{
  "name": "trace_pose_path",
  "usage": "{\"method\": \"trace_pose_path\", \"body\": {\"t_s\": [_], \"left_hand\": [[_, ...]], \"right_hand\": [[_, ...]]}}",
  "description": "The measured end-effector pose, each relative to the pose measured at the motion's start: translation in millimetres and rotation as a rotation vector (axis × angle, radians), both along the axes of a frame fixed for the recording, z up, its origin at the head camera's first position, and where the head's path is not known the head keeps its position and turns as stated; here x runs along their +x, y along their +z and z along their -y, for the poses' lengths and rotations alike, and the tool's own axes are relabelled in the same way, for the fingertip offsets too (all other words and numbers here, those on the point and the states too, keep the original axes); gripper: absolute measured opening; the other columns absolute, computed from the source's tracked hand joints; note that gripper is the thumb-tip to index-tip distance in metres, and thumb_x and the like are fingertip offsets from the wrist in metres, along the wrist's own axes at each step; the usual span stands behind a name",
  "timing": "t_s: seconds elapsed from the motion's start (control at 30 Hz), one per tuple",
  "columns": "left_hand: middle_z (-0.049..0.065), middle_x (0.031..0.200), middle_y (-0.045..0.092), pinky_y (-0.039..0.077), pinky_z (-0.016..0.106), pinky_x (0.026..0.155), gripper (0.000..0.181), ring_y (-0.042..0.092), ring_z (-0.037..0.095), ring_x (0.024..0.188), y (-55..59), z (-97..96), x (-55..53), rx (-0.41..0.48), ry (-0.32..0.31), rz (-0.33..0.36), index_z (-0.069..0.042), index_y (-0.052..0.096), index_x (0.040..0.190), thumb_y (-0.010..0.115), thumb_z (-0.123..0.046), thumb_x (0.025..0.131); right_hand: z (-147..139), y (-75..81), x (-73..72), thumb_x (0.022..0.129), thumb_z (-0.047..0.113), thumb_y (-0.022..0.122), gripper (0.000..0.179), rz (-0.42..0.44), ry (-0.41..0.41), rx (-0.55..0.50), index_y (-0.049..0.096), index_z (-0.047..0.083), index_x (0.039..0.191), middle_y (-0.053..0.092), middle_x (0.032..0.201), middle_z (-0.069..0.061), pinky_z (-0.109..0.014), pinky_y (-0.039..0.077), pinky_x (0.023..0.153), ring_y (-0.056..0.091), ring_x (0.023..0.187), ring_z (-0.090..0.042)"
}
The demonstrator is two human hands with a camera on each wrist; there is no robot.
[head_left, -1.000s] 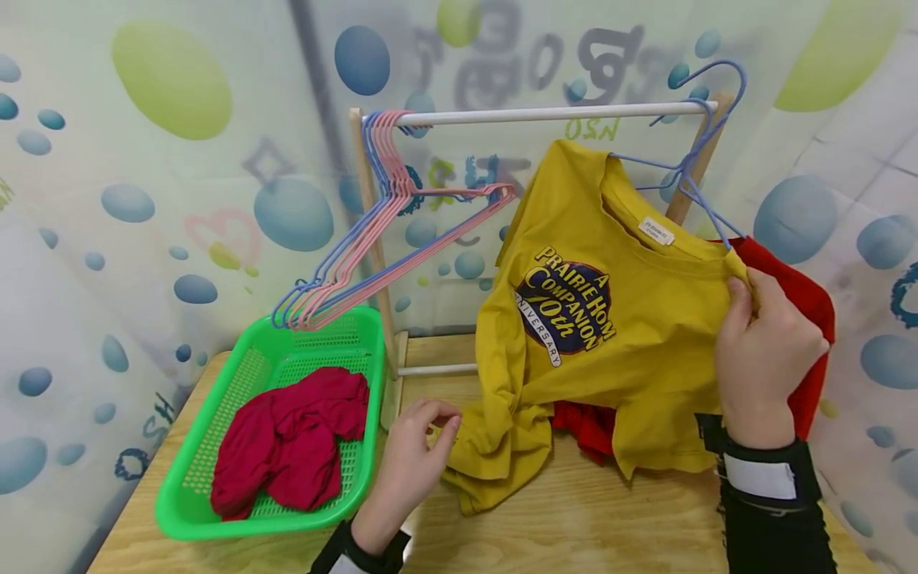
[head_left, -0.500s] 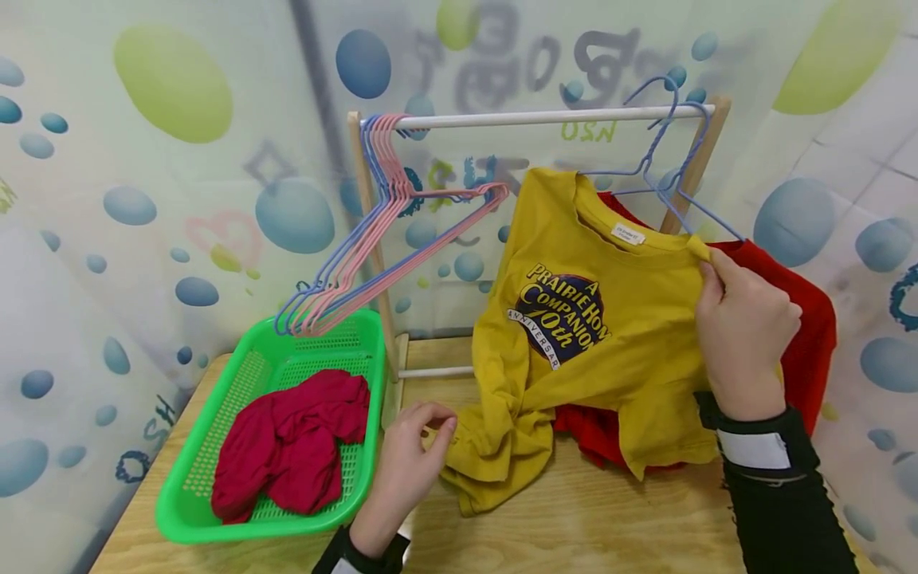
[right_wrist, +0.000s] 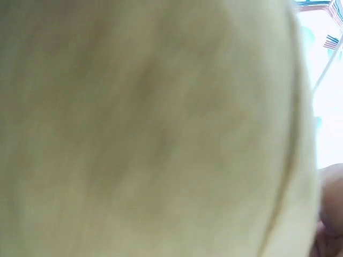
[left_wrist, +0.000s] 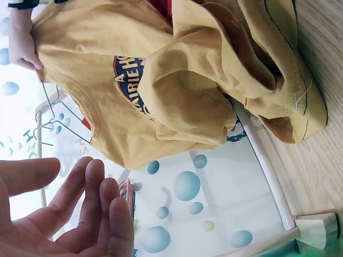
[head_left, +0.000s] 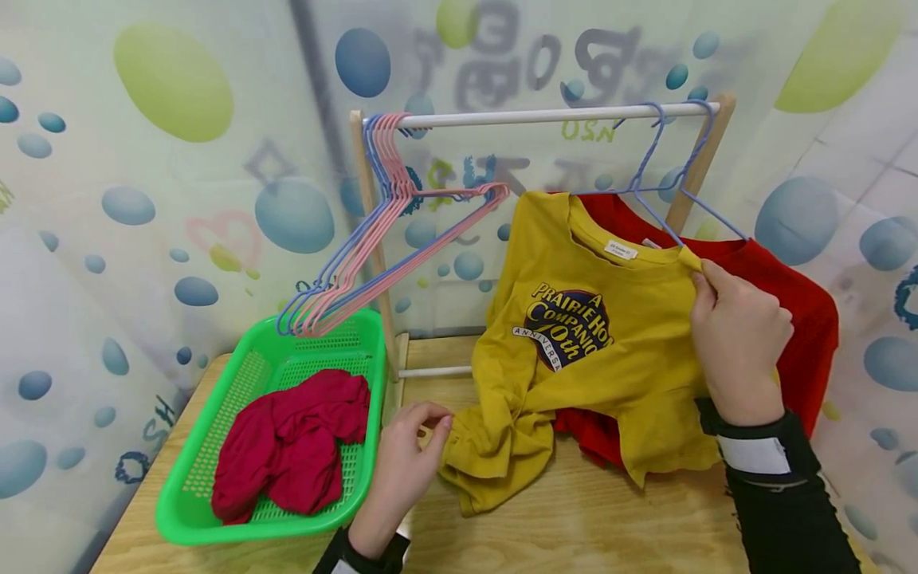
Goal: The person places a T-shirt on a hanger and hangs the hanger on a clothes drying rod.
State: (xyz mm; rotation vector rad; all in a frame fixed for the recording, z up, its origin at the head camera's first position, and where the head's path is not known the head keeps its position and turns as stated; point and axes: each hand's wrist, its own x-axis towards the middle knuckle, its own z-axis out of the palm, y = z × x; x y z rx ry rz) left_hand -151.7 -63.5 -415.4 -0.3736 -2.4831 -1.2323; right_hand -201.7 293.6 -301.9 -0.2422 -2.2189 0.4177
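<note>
So the right hand [head_left: 742, 339] has the yellow shirt [head_left: 645, 355] pinched by the shoulder, thumb on the front of the cloth, right beside the spot where one arm of a blue hanger [head_left: 650, 155] meets the neckline. That hanger's hook is over the white rod [head_left: 531, 116], and the shirt drapes down from it with the collar label and round print facing the person. The right wrist cam is basically all blurry cloth, so I can't really tell whether those fingers have the hanger tip too or just fabric. The left hand [head_left: 405, 454] isn't gripping anything: fingers loosely bent, an obvious gap between thumb and index, palm bare in its own wrist view. The shirt's lower sleeve is bunched on the wooden table [head_left: 574, 530] just beside those fingertips, with the body of the shirt rising away from them toward the other hand. Right behind the yellow one, a red shirt [head_left: 806, 319] hangs on a second blue hanger. Over at the rod's left end there's a cluster of pink and blue hangers [head_left: 388, 163], and a green basket [head_left: 265, 532] with a crumpled dark red cloth [head_left: 301, 442] in it sits below.
</note>
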Motion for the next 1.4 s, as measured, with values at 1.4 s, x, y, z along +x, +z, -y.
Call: {"method": "trace_pose_path", "body": {"t_s": [1.4], "left_hand": [[-0.006, 0.081, 0.064, 0.047, 0.025, 0.063, 0.005, 0.058, 0.008, 0.073, 20.7, 50.9, 1.9, 0.064, 0.293, -0.063, -0.015, 0.071, 0.090, 0.068, -0.018, 0.088]], "right_hand": [[288.2, -29.8, -116.7, 0.095, 0.032, 0.058, 0.029, 0.183, 1.053, -0.597, 0.064, 0.009, 0.111, 0.071, 0.092, -0.009, -0.030, 0.055, 0.061, 0.070, 0.071, -0.019]]}}
